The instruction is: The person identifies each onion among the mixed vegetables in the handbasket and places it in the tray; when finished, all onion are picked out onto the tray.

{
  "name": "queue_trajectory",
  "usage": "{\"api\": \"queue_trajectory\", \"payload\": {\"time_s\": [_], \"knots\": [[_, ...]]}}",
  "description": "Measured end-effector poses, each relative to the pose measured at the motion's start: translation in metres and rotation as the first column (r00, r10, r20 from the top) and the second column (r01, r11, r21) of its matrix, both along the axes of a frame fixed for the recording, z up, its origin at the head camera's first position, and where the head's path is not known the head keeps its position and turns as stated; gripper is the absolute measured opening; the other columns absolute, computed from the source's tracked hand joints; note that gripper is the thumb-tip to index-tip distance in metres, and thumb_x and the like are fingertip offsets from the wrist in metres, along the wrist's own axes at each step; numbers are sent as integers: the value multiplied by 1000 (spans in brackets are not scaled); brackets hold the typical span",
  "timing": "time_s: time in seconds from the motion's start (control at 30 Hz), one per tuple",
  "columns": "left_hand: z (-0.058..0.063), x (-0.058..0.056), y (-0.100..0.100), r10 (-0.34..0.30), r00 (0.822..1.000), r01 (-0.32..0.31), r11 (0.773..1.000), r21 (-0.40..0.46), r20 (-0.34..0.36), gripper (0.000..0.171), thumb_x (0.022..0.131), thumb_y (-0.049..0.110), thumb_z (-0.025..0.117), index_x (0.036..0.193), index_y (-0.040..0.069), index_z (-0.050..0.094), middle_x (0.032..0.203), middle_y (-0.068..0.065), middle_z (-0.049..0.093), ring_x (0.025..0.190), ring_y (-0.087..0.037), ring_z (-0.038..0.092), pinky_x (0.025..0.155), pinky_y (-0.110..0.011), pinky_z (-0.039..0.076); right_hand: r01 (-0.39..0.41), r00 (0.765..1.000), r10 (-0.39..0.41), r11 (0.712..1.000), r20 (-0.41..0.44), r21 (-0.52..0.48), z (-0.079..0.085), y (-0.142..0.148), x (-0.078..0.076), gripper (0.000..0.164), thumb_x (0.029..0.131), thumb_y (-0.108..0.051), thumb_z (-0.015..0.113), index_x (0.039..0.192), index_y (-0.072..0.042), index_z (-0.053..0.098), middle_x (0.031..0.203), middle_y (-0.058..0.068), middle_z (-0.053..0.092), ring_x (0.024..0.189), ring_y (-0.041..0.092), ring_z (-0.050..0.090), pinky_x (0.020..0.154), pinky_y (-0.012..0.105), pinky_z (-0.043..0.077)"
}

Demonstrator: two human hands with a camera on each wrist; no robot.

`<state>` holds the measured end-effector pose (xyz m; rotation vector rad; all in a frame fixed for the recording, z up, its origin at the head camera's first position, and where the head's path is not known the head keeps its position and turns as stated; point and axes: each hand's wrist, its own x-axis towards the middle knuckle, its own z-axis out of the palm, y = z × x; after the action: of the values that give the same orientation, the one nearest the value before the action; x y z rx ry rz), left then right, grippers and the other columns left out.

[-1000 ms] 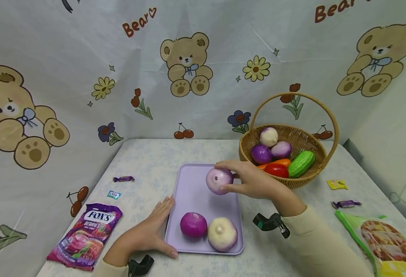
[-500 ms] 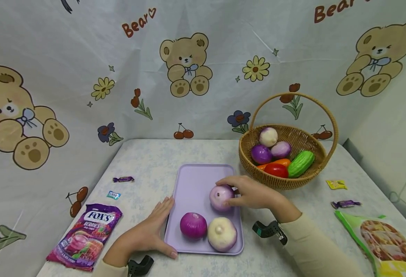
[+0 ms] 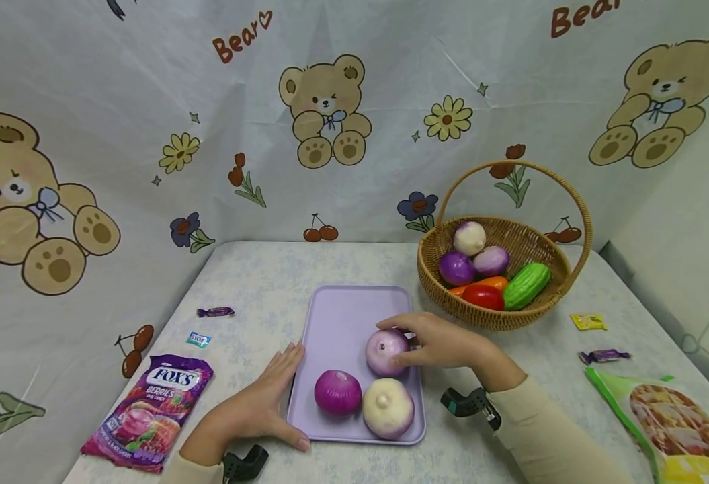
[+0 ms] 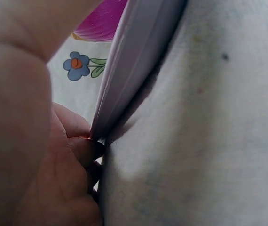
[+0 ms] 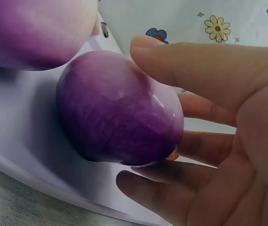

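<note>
A lilac tray (image 3: 342, 316) lies on the table. My right hand (image 3: 445, 341) holds a pale purple onion (image 3: 383, 353) on the tray's right side; in the right wrist view the thumb lies against the onion (image 5: 117, 110) and the fingers curve round its far side. Toward the tray's front are a magenta onion (image 3: 337, 393) and a round white vegetable with a purple underside (image 3: 388, 409), close to the held onion. My left hand (image 3: 257, 407) rests with fingers outstretched along the tray's left edge; the left wrist view shows fingertips at the tray rim (image 4: 110, 84).
A wicker basket (image 3: 511, 319) at the back right holds purple and white vegetables, a cucumber (image 3: 527, 286), a carrot and something red. A Fox's candy bag (image 3: 151, 410) and wrapped candies (image 3: 215, 312) lie left. A green-edged bag (image 3: 675, 423) and more candies (image 3: 604, 356) lie right.
My right hand has brought the pale purple onion down and toward the front of the tray, beside the white vegetable. My left hand has stayed at the tray's edge.
</note>
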<state>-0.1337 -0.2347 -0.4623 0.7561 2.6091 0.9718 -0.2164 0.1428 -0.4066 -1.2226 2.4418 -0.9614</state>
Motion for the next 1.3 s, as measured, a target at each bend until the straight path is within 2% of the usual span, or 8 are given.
{"api": "queue_trajectory", "payload": {"time_s": [0.17, 0.3, 0.4, 0.53, 0.77, 0.93, 1.17, 1.3], "knots": [[1, 0, 0, 2, 1000, -2, 1000, 4, 5, 155, 59, 64, 97, 166, -5, 9, 173, -22, 3, 158, -37, -2, 125, -56, 0, 2, 1000, -1, 1000, 22, -19, 2, 3, -1, 62, 98, -31, 79, 146, 1, 59, 142, 15, 63, 120, 26, 66, 98, 43, 57], [1, 1, 0, 3, 1000, -3, 1000, 8, 9, 155, 59, 63, 98, 166, -5, 9, 173, -23, 3, 158, -37, -2, 125, -57, 0, 4, 999, -3, 999, 46, -37, 7, 6, -1, 62, 98, -29, 78, 147, 3, 57, 143, 21, 61, 128, 37, 61, 100, 50, 55], [1, 1, 0, 1, 1000, -1, 1000, 9, 9, 154, 59, 63, 98, 166, -5, 9, 173, -23, 3, 158, -37, -2, 125, -57, 0, 18, 999, -16, 999, 50, -36, 13, 7, -1, 61, 99, -30, 78, 148, 0, 57, 145, 20, 60, 129, 40, 60, 101, 52, 54], [-1, 0, 0, 3, 1000, -3, 1000, 8, 8, 155, 59, 63, 98, 166, -4, 9, 173, -22, 2, 158, -36, -2, 125, -57, 0, 31, 999, -29, 999, 34, -35, 21, 8, -1, 60, 99, -29, 78, 148, -2, 57, 147, 14, 60, 130, 38, 60, 101, 48, 55], [-1, -1, 0, 6, 1000, -6, 1000, 2, 13, 155, 58, 63, 98, 166, -4, 9, 173, -22, 2, 158, -35, -2, 125, -56, -1, 34, 998, -37, 998, -44, -48, 41, 10, -3, 60, 99, -28, 78, 148, -1, 57, 146, 13, 60, 128, 31, 63, 102, 45, 55], [0, -1, 1, 7, 1000, -7, 1000, -4, 14, 155, 59, 63, 98, 166, -5, 9, 173, -23, 3, 158, -36, -2, 125, -56, -1, 88, 991, -95, 993, -96, -74, 58, 16, -8, 60, 97, -27, 80, 147, -2, 59, 144, 15, 61, 123, 32, 66, 102, 45, 55], [2, 0, 1, 9, 1000, -9, 1000, 2, 12, 155, 58, 63, 98, 166, -5, 9, 173, -23, 3, 158, -36, -2, 125, -56, -1, 170, 955, -183, 983, -235, -74, 83, 28, -26, 58, 97, -26, 81, 146, -3, 61, 132, 14, 67, 114, 31, 67, 100, 50, 55], [2, 0, 1, 4, 1000, -4, 1000, 5, 12, 156, 58, 63, 98, 166, -5, 9, 173, -23, 2, 158, -36, -2, 125, -56, -2, 233, 938, -241, 971, -250, -61, 97, 37, -38, 57, 98, -27, 80, 146, -3, 61, 133, 16, 66, 116, 37, 65, 104, 55, 50]]}}
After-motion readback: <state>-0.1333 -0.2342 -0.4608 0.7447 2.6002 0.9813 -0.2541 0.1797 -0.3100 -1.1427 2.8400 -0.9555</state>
